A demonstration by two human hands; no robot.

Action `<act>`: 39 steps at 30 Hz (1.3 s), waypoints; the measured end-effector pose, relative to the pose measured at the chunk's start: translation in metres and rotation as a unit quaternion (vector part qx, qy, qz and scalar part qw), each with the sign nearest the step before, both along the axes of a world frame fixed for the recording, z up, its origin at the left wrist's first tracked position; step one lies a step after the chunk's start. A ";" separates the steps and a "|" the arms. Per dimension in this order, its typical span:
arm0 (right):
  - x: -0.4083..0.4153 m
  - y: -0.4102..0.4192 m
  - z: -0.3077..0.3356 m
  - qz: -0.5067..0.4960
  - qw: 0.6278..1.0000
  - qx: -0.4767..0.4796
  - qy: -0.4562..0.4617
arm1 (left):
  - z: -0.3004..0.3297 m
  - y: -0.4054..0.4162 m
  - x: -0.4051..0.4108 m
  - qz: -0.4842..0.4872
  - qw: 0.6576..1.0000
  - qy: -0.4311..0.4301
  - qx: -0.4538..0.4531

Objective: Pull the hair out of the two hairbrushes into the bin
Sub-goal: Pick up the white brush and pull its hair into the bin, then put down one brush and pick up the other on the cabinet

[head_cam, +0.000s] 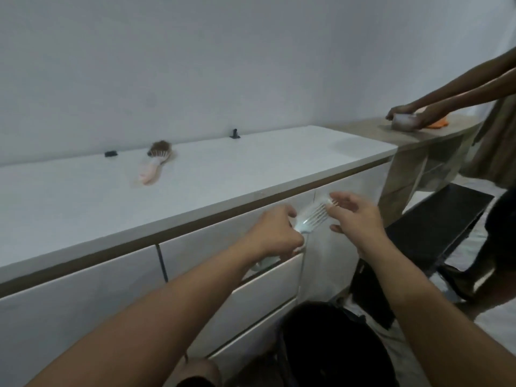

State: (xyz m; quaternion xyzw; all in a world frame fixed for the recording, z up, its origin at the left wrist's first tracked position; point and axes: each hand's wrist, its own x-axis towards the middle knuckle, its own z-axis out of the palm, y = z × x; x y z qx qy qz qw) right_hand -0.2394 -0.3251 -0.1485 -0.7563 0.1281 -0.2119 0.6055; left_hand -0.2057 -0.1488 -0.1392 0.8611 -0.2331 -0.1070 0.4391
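My left hand (275, 235) grips the handle of a pale blue-white hairbrush (312, 217), held in front of the cabinet's drawers with its bristles toward my right hand. My right hand (358, 219) is at the brush's head with its fingers spread and nearly straight, the fingertips touching the bristle tips. No hair shows on this brush. A pink hairbrush (153, 166) with a brown wad of hair on its head lies on the white countertop (83, 202), far left. A black bin (332, 347) stands on the floor below my hands.
Two small black objects (111, 153) (235, 133) sit at the counter's back edge. At the right another person leans over a wooden side table (418, 132), hands on a pale object beside an orange cloth (438, 123). A black mat (438, 219) lies on the floor.
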 end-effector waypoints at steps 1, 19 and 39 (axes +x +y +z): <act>0.007 0.007 0.014 0.002 1.000 -0.012 -0.018 | 0.012 0.006 0.002 0.016 1.000 -0.014 -0.011; 0.144 0.162 0.096 0.130 0.949 -0.285 -0.025 | 0.068 0.139 0.085 0.296 0.939 -0.174 0.022; 0.238 0.201 0.058 0.156 0.962 -0.224 -0.019 | 0.079 0.144 0.155 0.264 0.936 -0.190 0.136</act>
